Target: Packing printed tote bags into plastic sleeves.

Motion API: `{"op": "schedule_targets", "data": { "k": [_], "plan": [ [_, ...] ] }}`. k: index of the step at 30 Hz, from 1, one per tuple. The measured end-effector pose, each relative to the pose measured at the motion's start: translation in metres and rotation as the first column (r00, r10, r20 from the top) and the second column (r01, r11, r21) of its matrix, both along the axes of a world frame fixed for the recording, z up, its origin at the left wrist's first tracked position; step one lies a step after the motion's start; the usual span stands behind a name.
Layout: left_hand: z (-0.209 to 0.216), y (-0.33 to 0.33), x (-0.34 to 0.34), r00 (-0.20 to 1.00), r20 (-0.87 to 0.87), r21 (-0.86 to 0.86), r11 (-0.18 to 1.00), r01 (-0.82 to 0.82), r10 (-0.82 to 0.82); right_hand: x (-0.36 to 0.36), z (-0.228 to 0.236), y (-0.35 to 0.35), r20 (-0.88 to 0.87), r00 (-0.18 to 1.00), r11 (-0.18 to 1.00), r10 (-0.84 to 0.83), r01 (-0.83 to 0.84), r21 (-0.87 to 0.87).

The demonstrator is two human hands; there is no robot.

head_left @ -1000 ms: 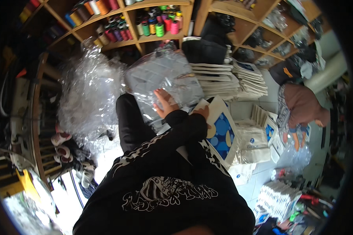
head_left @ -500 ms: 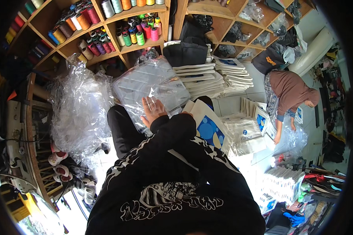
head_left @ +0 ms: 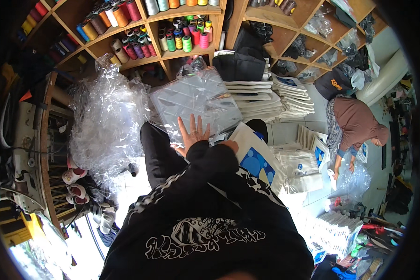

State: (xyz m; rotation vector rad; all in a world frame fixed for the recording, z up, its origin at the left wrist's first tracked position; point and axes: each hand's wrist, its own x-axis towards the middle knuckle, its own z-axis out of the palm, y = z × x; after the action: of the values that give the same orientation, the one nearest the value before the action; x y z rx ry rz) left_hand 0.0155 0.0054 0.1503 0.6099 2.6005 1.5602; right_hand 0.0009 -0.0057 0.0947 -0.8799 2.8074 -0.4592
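Note:
My forearms cross in front of me. My right hand (head_left: 192, 134) reaches over to the left, fingers spread flat on a stack of clear plastic bags (head_left: 172, 100). Its thumb points left. Beside it, my left hand (head_left: 230, 145) is closed at the upper edge of a cream tote bag (head_left: 256, 156) printed with blue circles, its fingers partly hidden. The tote bag leans beside my right leg. To the left of the stack rises a crumpled heap of clear plastic (head_left: 105, 121).
Folded cream bags (head_left: 252, 100) are piled behind, topped by black fabric (head_left: 240, 65). More tote bags (head_left: 301, 172) lie to the right, where another person (head_left: 357, 123) bends over clear plastic. Wooden shelves (head_left: 170, 14) hold thread cones. Shoes (head_left: 77, 193) stand at left.
The whole view has shifted, so things appear farther right. My right hand's fingers are spread wider on the plastic stack. My left hand stays at the tote bag's edge.

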Motion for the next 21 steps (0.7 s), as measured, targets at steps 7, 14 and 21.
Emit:
{"op": "schedule_targets", "data": {
  "k": [7,14,21],
  "plan": [
    [0.012,-0.065,0.042,0.805,-0.307,-0.134,0.815,-0.564,0.507,-0.013,-0.017,0.003,-0.171,0.984,0.992,-0.058,0.037,-0.124],
    [-0.052,-0.106,0.05,0.67,-0.307,-0.311,0.594,-0.742,0.676,-0.018,0.004,0.006,-0.023,0.999,0.909,-0.046,0.032,-0.415],
    [-0.06,-0.099,0.028,0.546,-0.346,-0.108,0.546,-0.831,0.763,-0.028,-0.005,0.002,0.154,0.988,0.828,-0.011,0.096,-0.553]
  ]
}}
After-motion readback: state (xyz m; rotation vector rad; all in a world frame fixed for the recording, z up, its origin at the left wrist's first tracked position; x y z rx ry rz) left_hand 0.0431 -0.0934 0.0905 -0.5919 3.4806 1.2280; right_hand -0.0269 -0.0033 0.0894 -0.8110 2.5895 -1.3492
